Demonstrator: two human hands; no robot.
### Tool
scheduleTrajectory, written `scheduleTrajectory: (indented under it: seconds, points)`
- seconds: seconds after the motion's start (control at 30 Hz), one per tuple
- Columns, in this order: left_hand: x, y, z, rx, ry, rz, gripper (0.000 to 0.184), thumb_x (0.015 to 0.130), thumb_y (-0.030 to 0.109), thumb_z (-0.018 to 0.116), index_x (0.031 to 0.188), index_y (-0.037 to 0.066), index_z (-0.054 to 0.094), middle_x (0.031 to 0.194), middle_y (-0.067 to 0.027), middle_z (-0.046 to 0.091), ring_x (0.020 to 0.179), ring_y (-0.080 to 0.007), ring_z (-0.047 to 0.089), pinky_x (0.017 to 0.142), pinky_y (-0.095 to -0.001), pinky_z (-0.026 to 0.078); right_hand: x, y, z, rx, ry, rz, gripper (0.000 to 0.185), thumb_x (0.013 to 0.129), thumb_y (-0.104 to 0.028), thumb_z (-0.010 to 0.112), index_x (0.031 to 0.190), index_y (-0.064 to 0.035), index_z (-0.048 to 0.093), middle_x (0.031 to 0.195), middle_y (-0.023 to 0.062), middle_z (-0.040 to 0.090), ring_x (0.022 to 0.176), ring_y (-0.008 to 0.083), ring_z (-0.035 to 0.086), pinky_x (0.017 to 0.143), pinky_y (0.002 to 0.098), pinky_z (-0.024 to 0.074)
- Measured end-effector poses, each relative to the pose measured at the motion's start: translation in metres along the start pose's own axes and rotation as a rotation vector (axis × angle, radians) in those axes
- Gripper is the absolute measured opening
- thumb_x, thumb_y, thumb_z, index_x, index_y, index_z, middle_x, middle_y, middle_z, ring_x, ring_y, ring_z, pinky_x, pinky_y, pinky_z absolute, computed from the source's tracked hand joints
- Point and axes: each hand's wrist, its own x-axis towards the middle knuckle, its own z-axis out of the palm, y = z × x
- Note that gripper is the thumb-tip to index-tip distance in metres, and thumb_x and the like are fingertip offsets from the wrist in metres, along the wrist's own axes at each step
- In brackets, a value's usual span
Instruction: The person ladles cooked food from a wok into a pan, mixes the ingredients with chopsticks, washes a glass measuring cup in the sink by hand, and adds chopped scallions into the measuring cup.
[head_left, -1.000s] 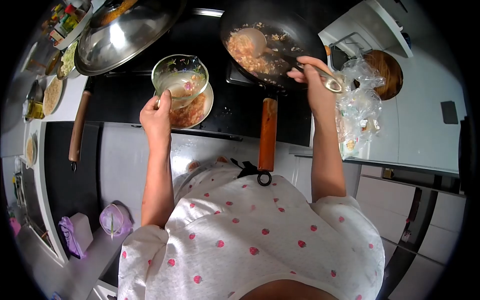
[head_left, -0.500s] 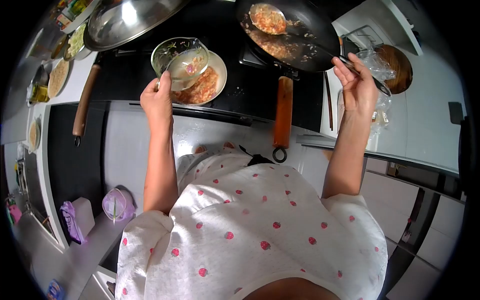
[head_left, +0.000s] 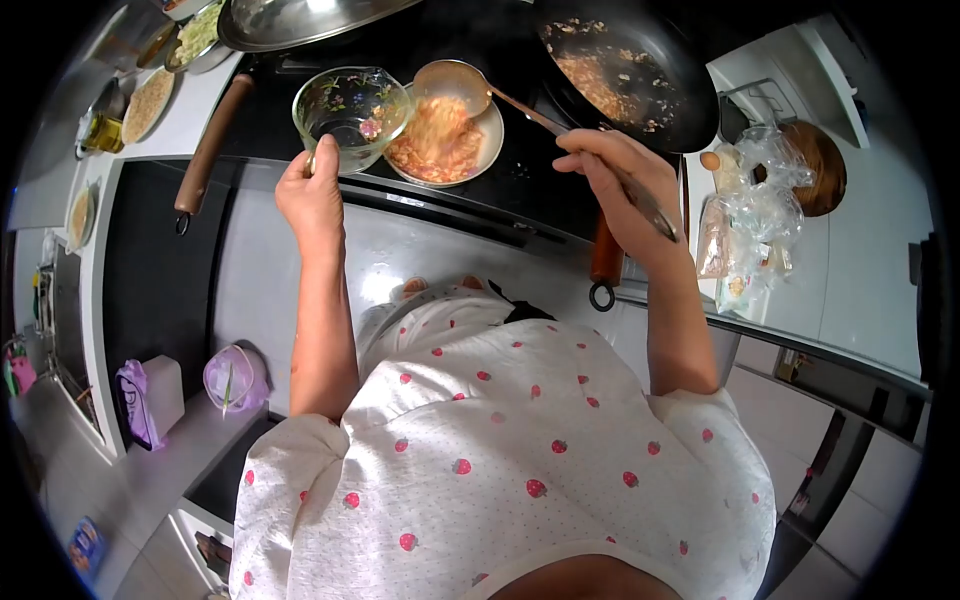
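ladle (head_left: 452, 76) is gripped by curled right hand (head_left: 628, 185), glass jug (head_left: 345, 118) pinched by left hand (head_left: 314, 190).

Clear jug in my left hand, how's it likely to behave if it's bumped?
The clear jug looks like glass, so it's probably stiff and could chip or break. Your left hand grips only one side, so a bump might tip it.

A loose, off-white, short-sleeved top (head_left: 600, 530) printed with scattered red strawberries (head_left: 536, 488) and a sprinkling of tiny dots clothes the torso, its rounded neckline (head_left: 520, 575) edged with a plain pale band and its wide sleeves (head_left: 285, 460) gathered softly around the upper arms.
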Motion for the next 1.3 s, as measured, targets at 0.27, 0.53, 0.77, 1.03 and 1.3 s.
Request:
scheduleTrajectory:
  seconds: [0.27, 0.53, 0.77, 1.03, 1.3]
  points:
    - [0.002, -0.002, 0.005, 0.022, -0.029, 0.032, 0.034, 0.078, 0.022, 0.064, 0.056, 0.000, 0.049, 0.053, 0.0075, 0.036, 0.051, -0.0037, 0.028, 0.045, -0.0220, 0.023, -0.002, 0.003, -0.022, 0.467, 0.466, 0.301, 0.019, 0.089, -0.009, 0.044, 0.096, 0.0029, 0.057, 0.077, 0.0130, 0.063, 0.072, 0.0183, 0.064, 0.062, 0.0229, 0.0501]
    - [-0.009, 0.005, 0.040, 0.022, -0.169, 0.019, 0.032, 0.079, 0.022, 0.064, 0.058, 0.000, 0.052, 0.053, 0.0067, 0.038, 0.052, -0.0034, 0.029, 0.045, -0.0215, 0.024, -0.019, 0.045, -0.094, 0.443, 0.923, 0.423, 0.017, 0.085, -0.002, 0.042, 0.095, 0.0060, 0.054, 0.076, 0.0153, 0.060, 0.068, 0.0259, 0.065, 0.057, 0.0268, 0.0531]
    - [-0.016, 0.008, 0.062, -0.005, -0.228, -0.007, 0.027, 0.080, 0.019, 0.063, 0.065, -0.002, 0.058, 0.056, 0.0060, 0.045, 0.053, -0.0028, 0.034, 0.047, -0.0198, 0.028, -0.020, 0.070, -0.091, -0.100, 0.742, 0.500, 0.018, 0.080, -0.004, 0.043, 0.084, 0.0047, 0.058, 0.067, 0.0083, 0.058, 0.060, 0.0146, 0.062, 0.055, 0.0233, 0.0470]
    - [-0.019, 0.006, 0.075, -0.086, -0.262, -0.010, 0.027, 0.080, 0.020, 0.063, 0.063, -0.001, 0.057, 0.055, 0.0065, 0.042, 0.053, -0.0026, 0.032, 0.047, -0.0200, 0.026, 0.005, 0.074, -0.068, 0.257, 0.822, 0.477, 0.017, 0.084, -0.005, 0.044, 0.087, 0.0046, 0.057, 0.073, 0.0098, 0.059, 0.062, 0.0158, 0.063, 0.053, 0.0227, 0.0461]
    - [-0.017, 0.001, 0.078, -0.023, -0.252, 0.014, 0.031, 0.079, 0.021, 0.065, 0.060, 0.000, 0.053, 0.054, 0.0066, 0.041, 0.052, -0.0034, 0.030, 0.046, -0.0205, 0.025, -0.008, 0.103, -0.067, -0.071, 0.564, 0.283, 0.016, 0.085, -0.004, 0.044, 0.089, 0.0036, 0.057, 0.073, 0.0075, 0.058, 0.068, 0.0137, 0.061, 0.060, 0.0227, 0.0456]
